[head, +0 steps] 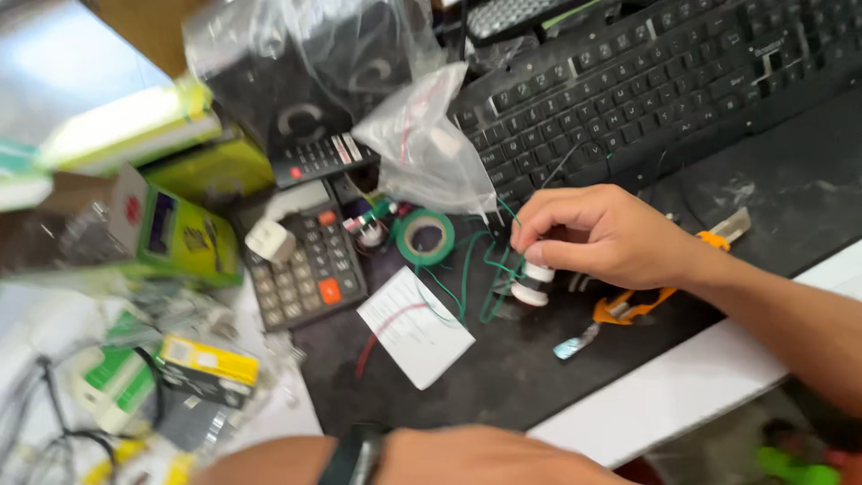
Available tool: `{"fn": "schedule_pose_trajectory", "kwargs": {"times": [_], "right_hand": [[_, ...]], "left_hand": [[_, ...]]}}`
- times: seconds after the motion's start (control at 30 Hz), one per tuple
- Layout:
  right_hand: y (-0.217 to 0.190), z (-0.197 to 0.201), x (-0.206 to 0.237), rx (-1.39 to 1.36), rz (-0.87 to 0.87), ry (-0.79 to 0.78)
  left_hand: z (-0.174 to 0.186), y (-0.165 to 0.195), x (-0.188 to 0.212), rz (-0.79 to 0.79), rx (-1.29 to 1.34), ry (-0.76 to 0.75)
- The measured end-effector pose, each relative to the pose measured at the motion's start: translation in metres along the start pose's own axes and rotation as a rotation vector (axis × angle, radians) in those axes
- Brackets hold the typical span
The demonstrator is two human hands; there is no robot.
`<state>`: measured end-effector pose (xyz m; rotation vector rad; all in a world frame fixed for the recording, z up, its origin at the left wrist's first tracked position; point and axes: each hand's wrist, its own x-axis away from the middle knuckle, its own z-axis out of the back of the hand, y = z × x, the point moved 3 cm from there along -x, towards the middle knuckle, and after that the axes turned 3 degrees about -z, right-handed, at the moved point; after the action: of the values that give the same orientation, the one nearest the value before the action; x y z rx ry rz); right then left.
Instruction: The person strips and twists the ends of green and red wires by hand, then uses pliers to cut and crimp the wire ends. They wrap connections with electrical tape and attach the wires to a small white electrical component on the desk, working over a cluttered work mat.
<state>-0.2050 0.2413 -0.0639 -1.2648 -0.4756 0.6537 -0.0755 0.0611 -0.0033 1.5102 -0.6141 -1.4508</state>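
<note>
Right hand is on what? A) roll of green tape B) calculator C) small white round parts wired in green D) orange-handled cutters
C: the right hand pinches small white round parts with green wires; the roll of green tape lies apart.

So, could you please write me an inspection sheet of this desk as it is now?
Surface: dark scuffed mat on a white desk edge.
Job's things: small white round plastic parts with thin green wires.
Clutter: roll of green tape, grey calculator, white paper slip, orange-handled pliers, black keyboard, clear plastic bags, yellow-green boxes.
Grips: right hand pinches the white parts; left hand, black band on the wrist, sits at the bottom edge, fingers hidden.
Cables: green wires loop loosely; one red wire under the slip.
Surroundings: nothing seen.
</note>
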Motion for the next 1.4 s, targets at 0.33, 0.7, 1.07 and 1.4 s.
{"fn": "schedule_pose_trajectory", "kwargs": {"times": [0.33, 0.7, 1.07, 1.4], "right_hand": [[-0.011, 0.008, -0.001, 0.188, 0.142, 0.073], [-0.016, 0.019, 0.009, 0.19, 0.269, 0.268], [-0.019, 0.014, 0.008, 0.272, 0.371, 0.281], [-0.01, 0.02, 0.008, 0.101, 0.285, 0.391]], "left_hand": [[0.034, 0.014, 0.0, -0.117, -0.691, 0.151], [0.098, -0.059, 0.003, 0.077, -0.692, 0.923], [0.085, -0.082, -0.002, 0.347, -0.472, 0.686], [0.08, -0.101, 0.01, 0.359, -0.41, 0.808]]}}
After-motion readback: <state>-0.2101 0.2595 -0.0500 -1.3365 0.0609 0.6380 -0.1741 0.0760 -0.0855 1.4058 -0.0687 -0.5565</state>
